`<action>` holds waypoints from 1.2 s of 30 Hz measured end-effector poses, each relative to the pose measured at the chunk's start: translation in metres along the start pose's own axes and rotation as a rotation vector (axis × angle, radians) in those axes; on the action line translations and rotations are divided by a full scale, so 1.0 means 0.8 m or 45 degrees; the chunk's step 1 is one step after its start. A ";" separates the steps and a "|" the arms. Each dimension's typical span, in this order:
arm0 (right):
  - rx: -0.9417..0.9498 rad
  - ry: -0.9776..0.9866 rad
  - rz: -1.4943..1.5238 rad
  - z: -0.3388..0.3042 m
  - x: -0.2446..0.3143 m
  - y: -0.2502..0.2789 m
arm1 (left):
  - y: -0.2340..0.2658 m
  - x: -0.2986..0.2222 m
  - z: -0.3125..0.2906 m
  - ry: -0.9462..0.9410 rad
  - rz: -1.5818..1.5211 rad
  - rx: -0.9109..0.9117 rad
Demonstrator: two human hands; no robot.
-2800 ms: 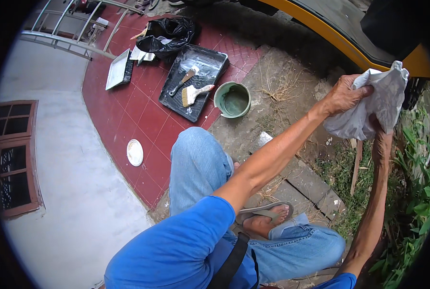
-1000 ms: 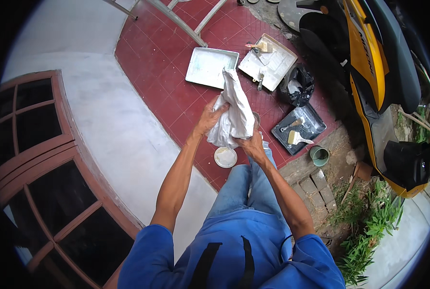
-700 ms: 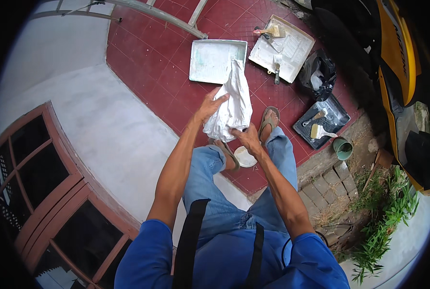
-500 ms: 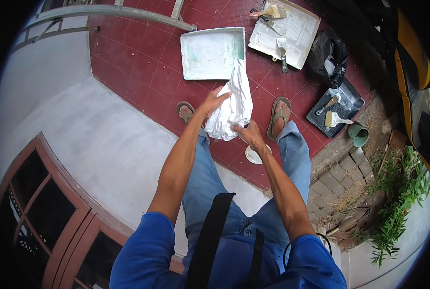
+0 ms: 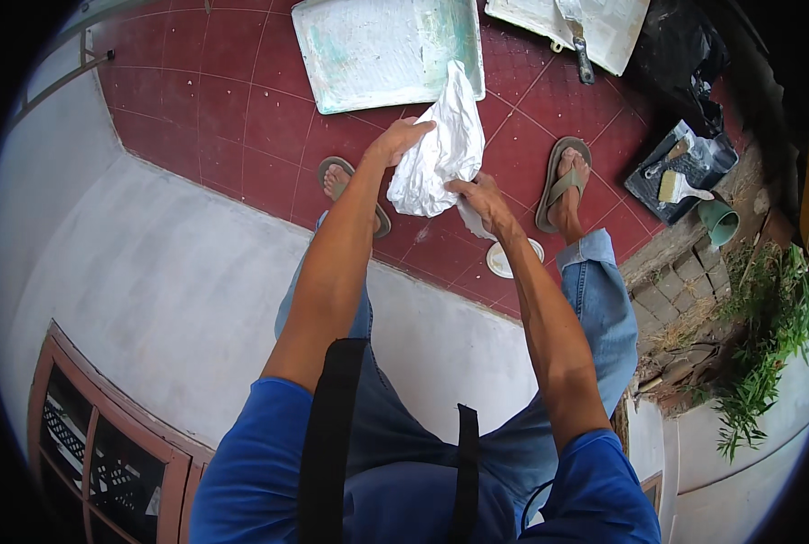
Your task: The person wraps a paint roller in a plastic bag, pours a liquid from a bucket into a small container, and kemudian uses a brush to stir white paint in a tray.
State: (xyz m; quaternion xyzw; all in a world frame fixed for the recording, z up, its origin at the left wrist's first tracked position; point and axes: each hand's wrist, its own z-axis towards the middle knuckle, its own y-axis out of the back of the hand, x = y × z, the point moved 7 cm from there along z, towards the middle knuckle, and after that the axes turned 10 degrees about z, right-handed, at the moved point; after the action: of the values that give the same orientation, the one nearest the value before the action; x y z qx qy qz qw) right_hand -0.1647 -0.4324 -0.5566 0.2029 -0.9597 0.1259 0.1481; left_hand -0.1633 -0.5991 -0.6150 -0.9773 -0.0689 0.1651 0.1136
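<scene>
A crumpled, shiny white bag [image 5: 438, 159], apparently plastic, hangs between my two hands with its narrow end pointing away from me. That end overlaps the near right edge of a white paint tray [image 5: 359, 59] streaked with pale green. On the bag's left side, the fingers of my left hand [image 5: 401, 141] are closed on it. My right hand [image 5: 483, 199] pinches the lower right part, where a loose flap droops below the fingers. What the bag contains is hidden. Beneath my right wrist, a round white lid [image 5: 514, 259] lies on the floor.
Red tiles [image 5: 268, 136] cover the floor between my sandalled feet. At the upper right, a scraper [image 5: 580, 50] rests on a second tray [image 5: 617, 41]. A black tray [image 5: 644, 184] holding brushes [image 5: 681, 188] stands near a green cup [image 5: 719, 222]. A white wall [image 5: 196, 245] runs along the left.
My view has come closer to the floor and I have bent lower. The bag stays in both hands, and its narrow end now reaches further over the tray's edge. My feet are wider apart.
</scene>
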 end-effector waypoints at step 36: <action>0.044 -0.193 0.396 -0.027 0.116 -0.034 | 0.029 -0.072 -0.131 -0.007 -0.129 -0.305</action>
State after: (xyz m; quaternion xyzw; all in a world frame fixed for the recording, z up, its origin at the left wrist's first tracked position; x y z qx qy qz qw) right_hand -0.2289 -0.4828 -0.5008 0.0632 -0.9857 0.1482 0.0504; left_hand -0.1792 -0.6522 -0.5066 -0.9787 -0.1376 0.1525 0.0040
